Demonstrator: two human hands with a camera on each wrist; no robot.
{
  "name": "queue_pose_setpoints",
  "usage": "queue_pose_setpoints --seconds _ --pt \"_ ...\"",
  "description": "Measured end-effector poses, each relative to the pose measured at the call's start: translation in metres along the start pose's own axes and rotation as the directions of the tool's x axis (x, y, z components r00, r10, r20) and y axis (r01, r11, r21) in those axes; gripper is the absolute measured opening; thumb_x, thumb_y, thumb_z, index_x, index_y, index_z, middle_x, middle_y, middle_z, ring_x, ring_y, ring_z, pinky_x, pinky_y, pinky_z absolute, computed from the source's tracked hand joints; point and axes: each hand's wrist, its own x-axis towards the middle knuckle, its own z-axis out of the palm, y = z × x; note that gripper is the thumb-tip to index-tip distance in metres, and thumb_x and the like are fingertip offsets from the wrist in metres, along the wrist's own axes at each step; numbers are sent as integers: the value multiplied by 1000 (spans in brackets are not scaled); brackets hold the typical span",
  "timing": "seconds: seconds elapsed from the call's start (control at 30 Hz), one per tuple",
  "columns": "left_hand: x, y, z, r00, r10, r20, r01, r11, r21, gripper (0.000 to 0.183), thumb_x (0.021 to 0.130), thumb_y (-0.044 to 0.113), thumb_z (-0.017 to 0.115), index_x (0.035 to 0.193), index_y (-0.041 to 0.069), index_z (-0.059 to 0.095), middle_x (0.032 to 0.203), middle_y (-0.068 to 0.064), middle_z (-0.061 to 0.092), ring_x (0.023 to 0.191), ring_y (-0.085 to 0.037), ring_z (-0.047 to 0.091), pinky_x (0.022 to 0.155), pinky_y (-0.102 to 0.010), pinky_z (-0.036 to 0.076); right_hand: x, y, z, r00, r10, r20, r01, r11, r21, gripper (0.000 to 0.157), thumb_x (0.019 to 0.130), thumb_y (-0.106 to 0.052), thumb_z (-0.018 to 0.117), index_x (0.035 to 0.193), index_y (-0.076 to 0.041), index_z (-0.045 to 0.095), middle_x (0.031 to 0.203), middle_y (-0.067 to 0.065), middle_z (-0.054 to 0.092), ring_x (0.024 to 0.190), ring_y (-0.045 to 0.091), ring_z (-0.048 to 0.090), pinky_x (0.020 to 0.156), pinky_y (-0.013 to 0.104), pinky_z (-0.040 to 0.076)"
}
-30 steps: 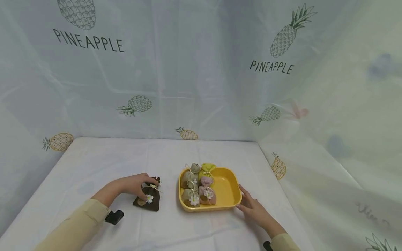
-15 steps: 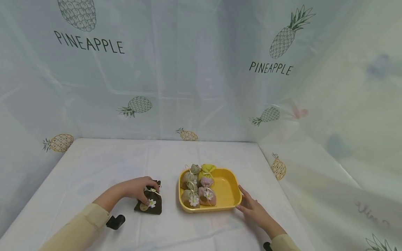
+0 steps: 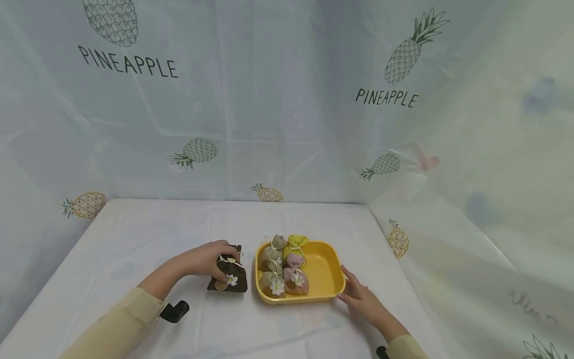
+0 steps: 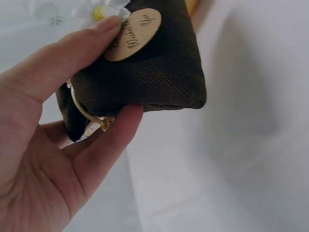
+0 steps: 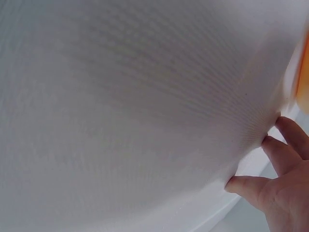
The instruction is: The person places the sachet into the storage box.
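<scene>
My left hand (image 3: 204, 260) grips a dark brown drawstring pouch (image 3: 239, 283) just left of the yellow tray (image 3: 322, 271). Up close in the left wrist view, the thumb presses the pouch (image 4: 166, 67) beside its round tag and white flower, with fingers on the far side. A gap and a shadow show beneath it. My right hand (image 3: 363, 301) lies at the tray's right end with its fingers spread. In the right wrist view its fingertips (image 5: 271, 144) touch the white cloth near the tray's orange-looking edge (image 5: 303, 79).
Inside the tray's left half stand two grey-beige pouches (image 3: 272, 284), a yellow pouch (image 3: 296, 243) and a pink pouch (image 3: 296, 281). A white cloth (image 3: 157, 224) covers the table. Behind and at the sides hang pineapple-print curtains (image 3: 287, 99).
The left hand has carried the brown pouch up and to the right, closer to the tray. The right hand and the tray stay where they were.
</scene>
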Motion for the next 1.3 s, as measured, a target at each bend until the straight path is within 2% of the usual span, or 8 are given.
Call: queue_pose_setpoints --seconds 0.3,0.53,0.77,0.97,1.3 --pt "26 29 -6 1000 -16 -16 17 999 40 46 68 24 90 107 30 67 111 2 54 99 -17 54 84 -38 51 -2 -1 -2 1000 18 1 -18 1000 -14 79 90 -49 64 155 -30 24 144 16 47 137 47 28 107 69 -3" --pt "32 43 -12 1000 9 1 -9 995 95 45 69 21 90 108 28 69 112 3 53 98 -17 55 84 -38 50 -4 -3 -3 1000 20 2 -20 1000 7 79 90 -47 64 155 -29 23 145 16 46 138 45 27 107 68 -5" --pt "46 57 -15 998 21 -56 -17 997 82 47 71 22 89 112 26 68 116 1 52 99 -17 55 85 -38 49 -4 -2 -3 1000 27 -4 -27 999 20 79 90 -47 65 155 -29 24 144 15 47 139 44 27 107 68 -5" --pt "68 76 -6 995 31 -90 -23 996 88 47 73 22 88 113 31 67 124 -2 50 104 -19 55 86 -37 50 -3 0 -1 1000 12 -10 -12 1000 18 78 91 -47 64 155 -30 24 144 15 48 139 44 28 107 67 -6" --pt "100 101 12 994 76 -75 -65 988 138 46 75 25 86 115 33 65 125 -1 49 103 -17 54 88 -34 50 0 2 1 1000 -13 -10 13 1000 22 77 91 -46 64 155 -30 24 145 15 46 140 43 26 107 68 -7"
